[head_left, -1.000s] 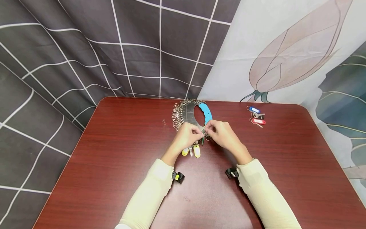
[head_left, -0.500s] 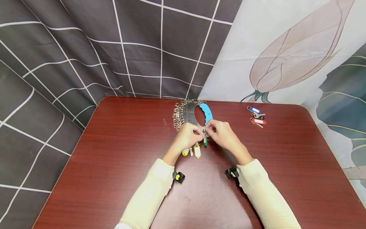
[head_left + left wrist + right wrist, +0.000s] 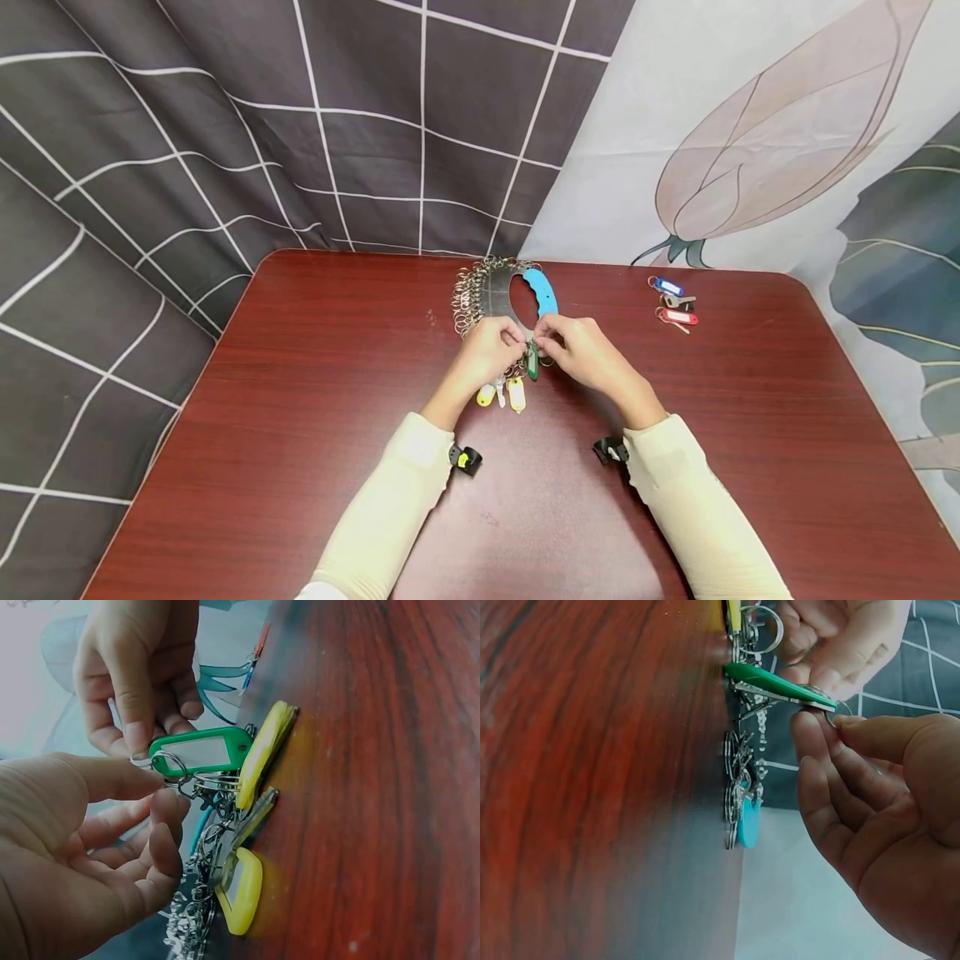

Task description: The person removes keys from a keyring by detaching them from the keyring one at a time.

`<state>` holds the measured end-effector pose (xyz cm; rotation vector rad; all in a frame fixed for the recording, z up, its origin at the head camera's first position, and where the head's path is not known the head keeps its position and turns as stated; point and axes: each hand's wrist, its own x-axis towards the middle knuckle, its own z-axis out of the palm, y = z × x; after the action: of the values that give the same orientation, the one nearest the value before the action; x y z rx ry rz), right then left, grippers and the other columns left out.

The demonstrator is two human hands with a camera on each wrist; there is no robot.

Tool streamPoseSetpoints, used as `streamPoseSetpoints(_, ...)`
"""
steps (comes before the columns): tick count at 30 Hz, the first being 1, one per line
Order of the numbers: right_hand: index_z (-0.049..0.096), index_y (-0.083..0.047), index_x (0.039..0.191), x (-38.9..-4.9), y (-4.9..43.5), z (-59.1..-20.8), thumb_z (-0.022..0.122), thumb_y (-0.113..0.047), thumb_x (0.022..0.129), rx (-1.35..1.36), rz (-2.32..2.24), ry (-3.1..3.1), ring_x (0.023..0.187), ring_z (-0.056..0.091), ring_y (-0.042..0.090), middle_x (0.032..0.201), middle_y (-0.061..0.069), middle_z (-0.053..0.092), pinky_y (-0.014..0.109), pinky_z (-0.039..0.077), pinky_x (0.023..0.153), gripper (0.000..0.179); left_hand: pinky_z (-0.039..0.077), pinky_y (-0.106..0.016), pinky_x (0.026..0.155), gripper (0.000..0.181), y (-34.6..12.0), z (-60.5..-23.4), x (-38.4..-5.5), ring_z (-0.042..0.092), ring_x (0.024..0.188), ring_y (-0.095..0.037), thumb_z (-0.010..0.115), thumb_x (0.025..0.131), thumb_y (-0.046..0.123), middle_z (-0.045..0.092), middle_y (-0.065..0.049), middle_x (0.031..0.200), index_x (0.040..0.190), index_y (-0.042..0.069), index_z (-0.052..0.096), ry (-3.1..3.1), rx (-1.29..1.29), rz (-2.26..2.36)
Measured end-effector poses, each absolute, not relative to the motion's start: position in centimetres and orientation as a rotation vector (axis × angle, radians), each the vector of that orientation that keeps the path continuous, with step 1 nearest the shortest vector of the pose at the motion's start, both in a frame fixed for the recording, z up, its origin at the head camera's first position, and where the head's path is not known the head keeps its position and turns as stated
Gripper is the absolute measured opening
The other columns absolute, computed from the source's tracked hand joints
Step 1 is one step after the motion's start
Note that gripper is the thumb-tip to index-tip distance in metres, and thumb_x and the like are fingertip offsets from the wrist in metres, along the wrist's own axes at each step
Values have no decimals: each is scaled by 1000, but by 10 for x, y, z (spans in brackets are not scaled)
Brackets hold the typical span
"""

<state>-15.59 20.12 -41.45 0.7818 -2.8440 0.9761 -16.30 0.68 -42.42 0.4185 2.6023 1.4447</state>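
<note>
A green key tag [image 3: 532,362] hangs on a split ring [image 3: 171,766] between my two hands. My left hand [image 3: 491,354] pinches this ring between thumb and forefinger, its other fingers curled loosely below. From the other side, my right hand [image 3: 583,352] pinches the ring's edge with thumb and fingertip. In the right wrist view the green tag [image 3: 776,682] appears edge-on, with a key beside it. Behind the hands lies a curved metal key holder [image 3: 497,292] with a blue grip [image 3: 543,292] and many small rings round its rim. Yellow key tags [image 3: 517,395] and a key [image 3: 501,395] lie at its near end.
At the back right of the red-brown table [image 3: 360,367] lie a blue key tag [image 3: 667,287], a key [image 3: 677,302] and a red key tag [image 3: 679,317]. A dark grid curtain [image 3: 360,150] and a white printed one [image 3: 600,217] stand right behind the table.
The green tag, first edge-on between the fingers, has turned its labelled face into view and hangs below the fingertips. Both hands have stayed almost in place, with small finger shifts.
</note>
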Motion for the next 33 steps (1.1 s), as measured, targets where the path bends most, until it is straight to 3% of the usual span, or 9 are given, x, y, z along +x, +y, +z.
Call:
streamPoseSetpoints(4, 68, -11, 94, -156, 202, -413, 68, -9, 99, 789, 1019, -2847, 70, 65, 10, 80, 5, 74, 27, 53, 64, 5, 54, -23, 70, 9, 9, -425, -162, 68, 74, -18, 73, 86, -1, 73, -7, 79, 82, 7, 72, 2758, 578, 1348)
streamPoseSetpoints(19, 68, -12, 93, -156, 201, -415, 69, -8, 98, 791, 1008, -2850, 70, 65, 7, 77, -3, 72, 26, 53, 65, 6, 45, -19, 61, 19, 8, -428, -162, 57, 68, -13, 71, 79, -10, 62, -3, 72, 76, 7, 63, 2829, 822, 1257)
streamPoseSetpoints(27, 68, -10, 88, -156, 197, -415, 69, -8, 95, 709, 915, -2847, 67, 60, 10, 73, -2, 67, 28, 51, 65, 7, 45, -21, 63, 19, 7, -428, -162, 57, 69, -14, 70, 80, -9, 61, -3, 74, 75, 8, 63, 2892, 983, 1175)
streamPoseSetpoints(33, 68, -11, 87, -156, 197, -416, 67, -7, 95, 678, 958, -2845, 66, 62, 8, 71, -3, 69, 26, 52, 64, 9, 52, -20, 67, 13, 9, -426, -162, 66, 73, -16, 74, 86, -2, 71, -5, 78, 80, 8, 69, 2881, 822, 1190)
